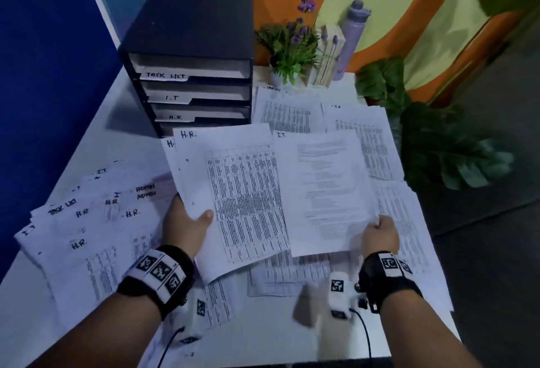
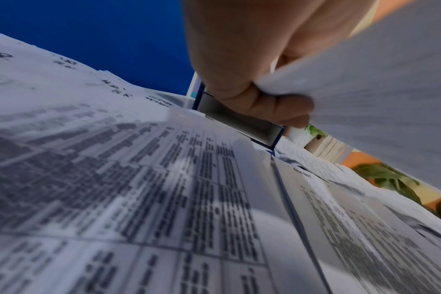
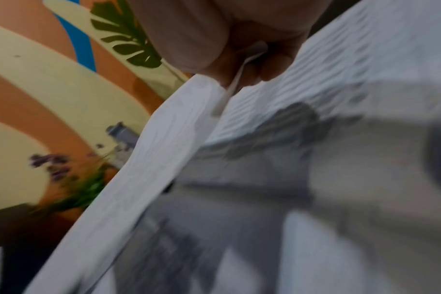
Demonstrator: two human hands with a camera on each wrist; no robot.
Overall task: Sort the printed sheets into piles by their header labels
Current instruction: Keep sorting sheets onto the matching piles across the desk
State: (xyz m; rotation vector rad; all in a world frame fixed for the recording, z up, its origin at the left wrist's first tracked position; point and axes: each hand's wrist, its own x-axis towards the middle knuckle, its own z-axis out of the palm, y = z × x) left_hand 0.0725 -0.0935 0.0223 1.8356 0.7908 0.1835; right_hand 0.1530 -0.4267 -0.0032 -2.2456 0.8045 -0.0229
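Now my left hand [image 1: 187,223] pinches the H.R. sheets [image 1: 233,192], thumb on top; my right hand [image 1: 380,234] clamps the I.T. sheet [image 1: 324,189] at its lower corner. Only the head view shows headers.

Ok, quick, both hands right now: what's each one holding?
Left hand: grips the H.R. sheets, thumb on top, fingers underneath.
Right hand: curled, pinching the bottom edge of the I.T. sheet.

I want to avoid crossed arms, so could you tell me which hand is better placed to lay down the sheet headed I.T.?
Probably the right hand: it already pinches the white printed I.T. sheet, while the left hand holds the H.R. sheets.
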